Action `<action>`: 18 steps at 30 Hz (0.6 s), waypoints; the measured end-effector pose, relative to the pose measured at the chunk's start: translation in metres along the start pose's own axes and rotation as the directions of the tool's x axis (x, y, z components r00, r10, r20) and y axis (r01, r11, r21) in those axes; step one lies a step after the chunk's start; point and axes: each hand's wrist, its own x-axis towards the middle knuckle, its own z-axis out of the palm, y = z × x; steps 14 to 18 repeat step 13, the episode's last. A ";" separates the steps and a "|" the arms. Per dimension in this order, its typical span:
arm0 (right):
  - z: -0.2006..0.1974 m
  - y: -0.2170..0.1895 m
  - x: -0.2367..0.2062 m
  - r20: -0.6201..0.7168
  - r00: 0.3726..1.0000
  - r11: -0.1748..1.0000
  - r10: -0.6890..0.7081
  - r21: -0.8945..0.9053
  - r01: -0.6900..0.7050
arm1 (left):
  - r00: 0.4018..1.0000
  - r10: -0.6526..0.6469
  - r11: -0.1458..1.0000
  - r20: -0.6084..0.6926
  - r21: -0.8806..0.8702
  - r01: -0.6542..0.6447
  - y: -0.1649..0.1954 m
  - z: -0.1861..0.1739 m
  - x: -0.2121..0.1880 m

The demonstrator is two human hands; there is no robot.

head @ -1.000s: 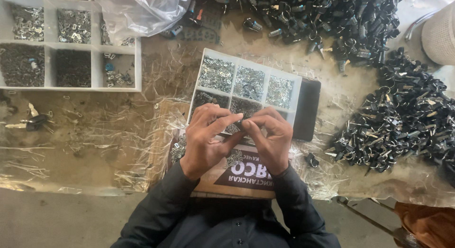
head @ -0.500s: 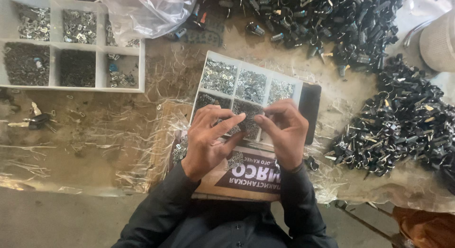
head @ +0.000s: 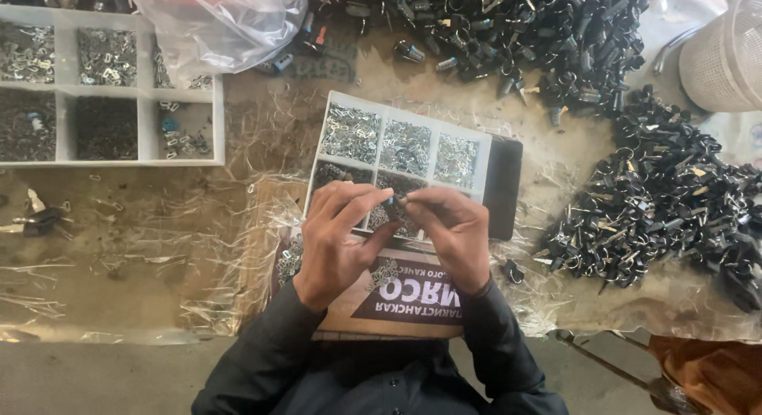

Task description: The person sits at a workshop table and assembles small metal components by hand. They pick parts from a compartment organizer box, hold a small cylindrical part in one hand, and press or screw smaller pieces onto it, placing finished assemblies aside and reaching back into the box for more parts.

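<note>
Two hands meet at frame centre, fingertips pinched together over one small dark part [head: 390, 201]; the part is mostly hidden, kind unclear. Left hand [head: 337, 240] curls in from 7 o'clock, thumb and forefinger closed on the part. Right hand [head: 452, 232] comes in from 5 o'clock, fingers narrowed onto the same part from the other side. Both sleeves dark.

The part sits just above the near tray [head: 476, 137], over its front row.

Counts:
- 2 white compartment trays. Near tray: 3 back cells visible, all with shiny metal bits; front row partly covered by the hands, at least 2 cells with darker bits. Far tray [head: 143, 94] at 10 o'clock: 6 cells visible, in 2 rows of 3, silver bits in the back row, dark bits in front; its left edge is cut off by the frame.
- 1 black slab [head: 503, 189] touching the near tray's right side.
- 1 printed board [head: 405, 304] under the near tray and wrists.
- 2 heaps of black parts, too many to count: one [head: 508, 34] at 12–1 o'clock, one [head: 659, 201] at 3 o'clock.
- 1 clear bag [head: 222, 26] at 11 o'clock, overlapping the far tray's corner.
- 1 white mesh basket [head: 726, 58] at 2 o'clock, partly out of frame.
- 1 loose black part [head: 513, 270] just right of the right wrist.
- Crinkled clear film [head: 159, 248] covers the table.
</note>
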 end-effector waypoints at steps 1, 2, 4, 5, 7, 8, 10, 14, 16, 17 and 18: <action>0.000 0.003 0.000 0.021 1.000 0.999 0.011 0.047 -0.012 | 1.000 0.003 1.000 -0.005 0.009 -0.003 -0.001 0.001 0.000; 0.001 0.005 0.000 0.044 0.999 0.995 0.021 0.094 -0.025 | 1.000 0.005 1.000 -0.012 0.019 -0.005 -0.001 0.001 0.000; 0.002 0.008 -0.001 0.016 1.000 0.997 0.019 0.077 -0.020 | 1.000 0.010 1.000 -0.025 0.020 -0.009 -0.002 0.000 -0.001; 0.003 0.009 -0.002 0.000 1.000 0.998 0.017 0.068 -0.017 | 0.999 0.013 1.000 -0.032 0.020 -0.013 -0.002 0.000 -0.001; 0.005 0.010 -0.003 0.012 0.999 0.999 -0.052 -0.003 0.052 | 0.999 0.030 0.999 -0.027 0.017 -0.030 -0.002 -0.001 0.000; 0.006 0.010 -0.004 0.016 0.996 0.996 -0.086 -0.038 0.087 | 0.999 0.041 0.999 -0.022 0.013 -0.041 -0.002 -0.002 0.000; 0.005 0.008 -0.003 0.053 0.982 0.979 -0.182 -0.087 0.186 | 0.999 0.048 0.999 -0.019 0.016 -0.047 -0.002 -0.001 0.001; 0.005 0.003 0.000 0.096 0.962 0.948 -0.255 -0.169 0.268 | 0.999 0.050 0.999 -0.019 0.018 -0.050 -0.001 -0.001 0.001; 0.005 0.003 0.000 0.096 0.962 0.948 -0.255 -0.169 0.268 | 0.999 0.050 0.999 -0.019 0.018 -0.050 -0.001 -0.001 0.001; 0.005 0.003 0.000 0.096 0.962 0.948 -0.255 -0.169 0.268 | 0.999 0.050 0.999 -0.019 0.018 -0.050 -0.001 -0.001 0.001; 0.005 0.003 0.000 0.096 0.962 0.948 -0.255 -0.169 0.268 | 0.999 0.050 0.999 -0.019 0.018 -0.050 -0.001 -0.001 0.001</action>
